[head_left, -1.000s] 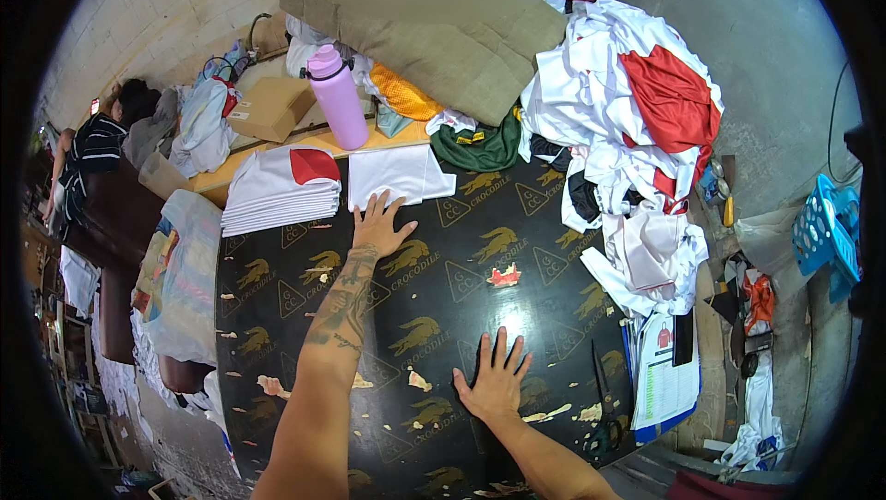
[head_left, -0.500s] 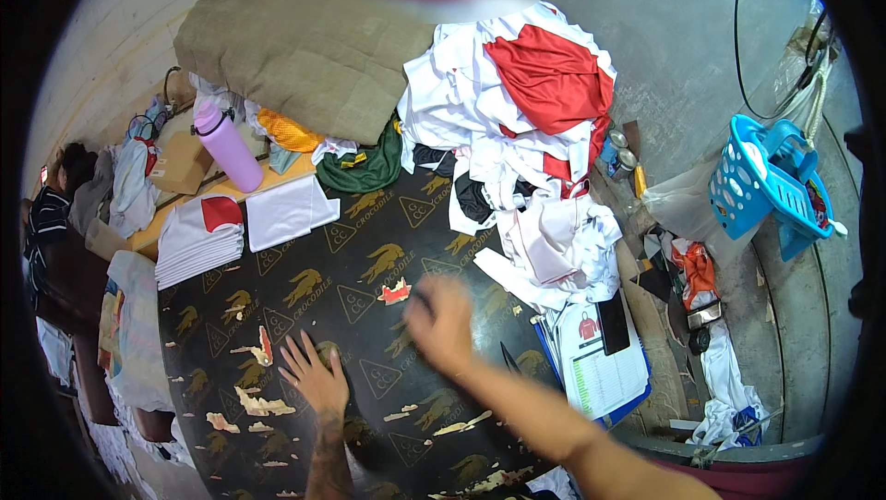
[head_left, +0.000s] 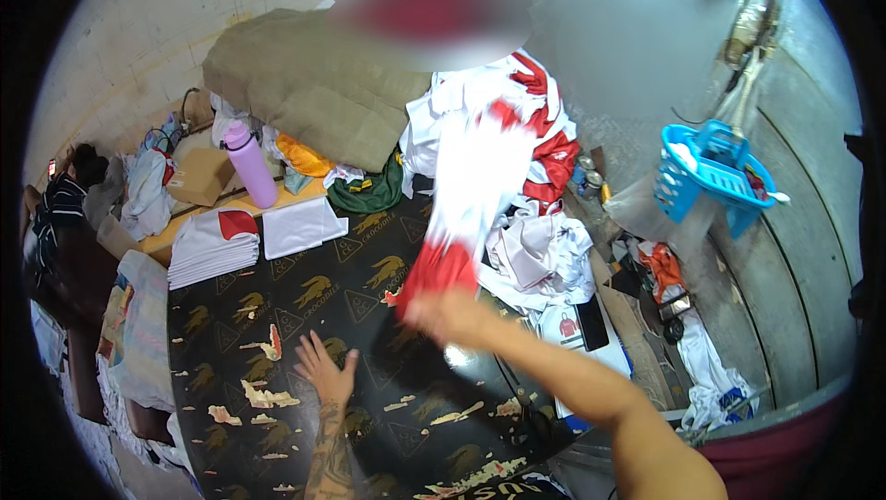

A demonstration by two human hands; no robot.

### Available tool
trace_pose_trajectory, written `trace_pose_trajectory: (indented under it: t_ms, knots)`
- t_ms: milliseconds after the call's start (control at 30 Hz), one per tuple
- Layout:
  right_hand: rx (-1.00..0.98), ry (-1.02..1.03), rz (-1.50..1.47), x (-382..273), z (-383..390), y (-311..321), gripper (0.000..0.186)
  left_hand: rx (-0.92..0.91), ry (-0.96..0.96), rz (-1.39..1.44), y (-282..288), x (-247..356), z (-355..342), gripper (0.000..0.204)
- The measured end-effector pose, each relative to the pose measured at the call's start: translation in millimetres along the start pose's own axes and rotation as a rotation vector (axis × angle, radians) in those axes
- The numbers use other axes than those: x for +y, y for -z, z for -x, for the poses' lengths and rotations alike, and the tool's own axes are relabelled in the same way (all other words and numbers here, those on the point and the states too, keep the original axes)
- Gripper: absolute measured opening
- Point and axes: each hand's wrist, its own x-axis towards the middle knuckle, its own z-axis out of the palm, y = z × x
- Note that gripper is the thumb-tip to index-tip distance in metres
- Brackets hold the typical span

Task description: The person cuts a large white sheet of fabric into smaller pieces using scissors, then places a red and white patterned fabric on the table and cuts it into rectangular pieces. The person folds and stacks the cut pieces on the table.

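My right hand [head_left: 448, 317] is closed on the red end of a red and white piece of fabric [head_left: 475, 191], blurred by motion. The fabric stretches from the hand up to the pile of white and red garments [head_left: 544, 121] at the far side. Its exact cut cannot be made out. My left hand [head_left: 325, 369] is spread with fingers apart over the worn black tabletop [head_left: 305, 311], holding nothing. Farther off lie a neat stack of white pieces with a red corner [head_left: 214, 249] and a folded white stack [head_left: 300, 228].
A purple bottle [head_left: 249, 166] and a cardboard box [head_left: 200, 177] stand at the back left. Scissors [head_left: 528, 419] lie near the right edge. A phone [head_left: 592, 323] rests on papers. A blue basket [head_left: 711, 177] hangs at right. Another person [head_left: 69, 204] is at far left.
My right hand, which held no fabric before, now grips the red and white piece drawn from the pile toward me. My left hand stays spread over the table. The view has shifted slightly.
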Motion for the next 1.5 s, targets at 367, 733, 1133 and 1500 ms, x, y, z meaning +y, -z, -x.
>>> trace_pose_trajectory:
  t_ms: [367,733,1133,1500]
  knots:
    - [0.173,-0.125,0.505,-146,92,-9,0.043,0.034,-0.098,1.142,284,-7,63,0.041]
    - [0.729,0.276,0.22,-220,22,79,0.028,0.263,-0.112,0.192,533,-174,56,0.009]
    - [0.389,0.696,-0.403,-332,145,0,0.053,0.608,-0.354,0.122,287,-19,269,0.046]
    - [0.113,0.377,0.603,-280,128,55,0.053,1.22,0.065,-0.265,494,-407,236,0.021]
